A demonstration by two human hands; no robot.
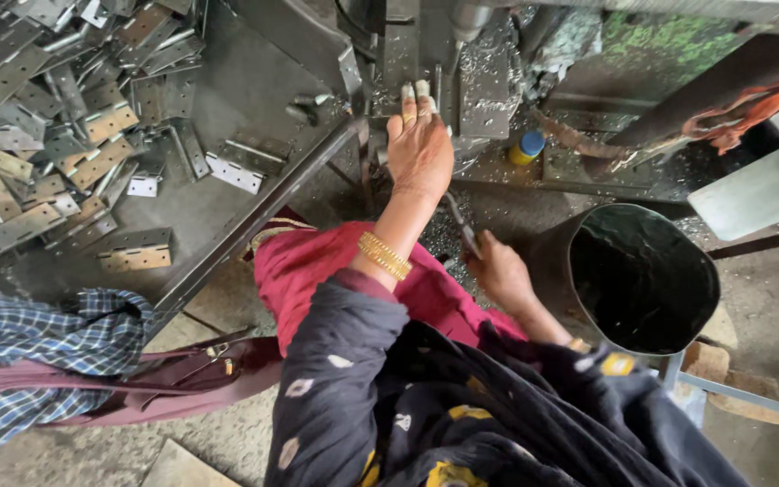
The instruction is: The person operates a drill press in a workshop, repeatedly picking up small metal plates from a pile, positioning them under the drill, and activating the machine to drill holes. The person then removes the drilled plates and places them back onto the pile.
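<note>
Steel hinge plate point(400, 56), left hand point(419, 149) pressing

floor point(773, 307): grey concrete, littered | bench point(218, 212): dark steel | light: probably daylight

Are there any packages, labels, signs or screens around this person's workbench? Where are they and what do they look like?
No signs, screens or readable labels show.
Small bottle: on the machine bed right of the left hand, yellow body, blue cap.
Bucket: beside the right hand, round, dark metal, open top.
Tray: at left, grey metal, holding drilled hinge plates.
</note>
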